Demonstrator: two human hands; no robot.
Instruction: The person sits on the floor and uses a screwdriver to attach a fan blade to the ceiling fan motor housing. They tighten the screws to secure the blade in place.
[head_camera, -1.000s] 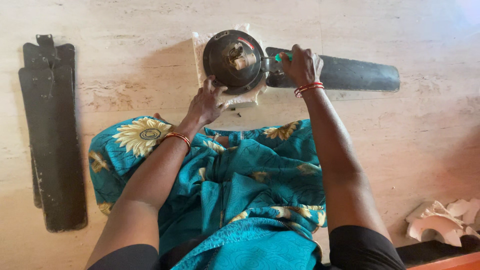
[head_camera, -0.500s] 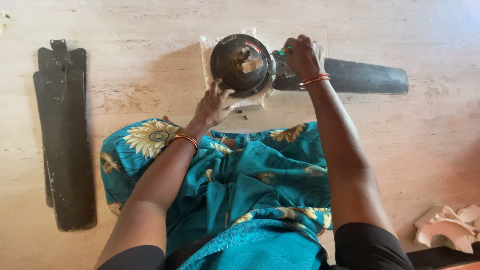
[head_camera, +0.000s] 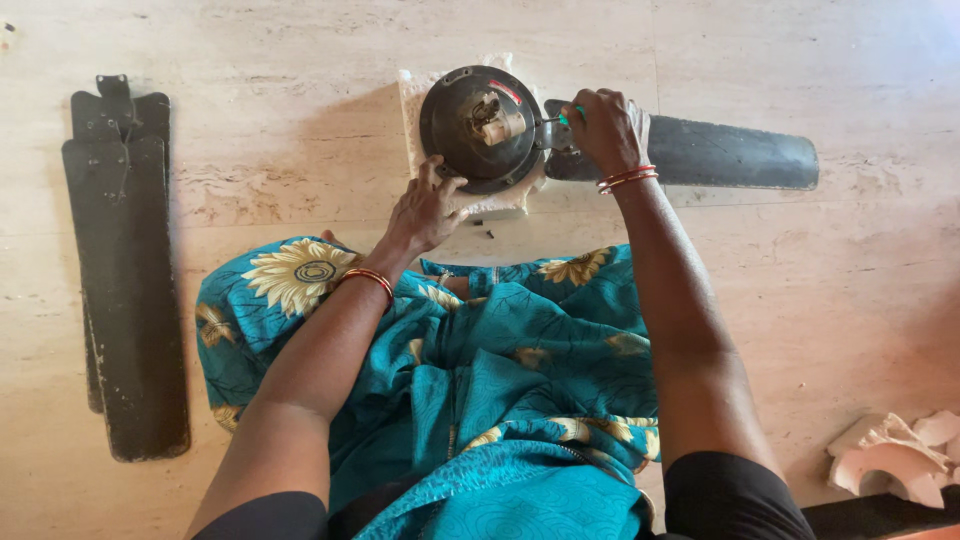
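Barely shifting since before: left hand (head_camera: 425, 212) still resting spread on fan motor (head_camera: 482, 128), right hand (head_camera: 607, 130) gripping, probably, a green-handled screwdriver (head_camera: 563, 118) by attached blade (head_camera: 735, 155).

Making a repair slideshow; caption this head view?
Left hand steadies a ceiling fan motor while right hand works a screwdriver by its remaining blade.
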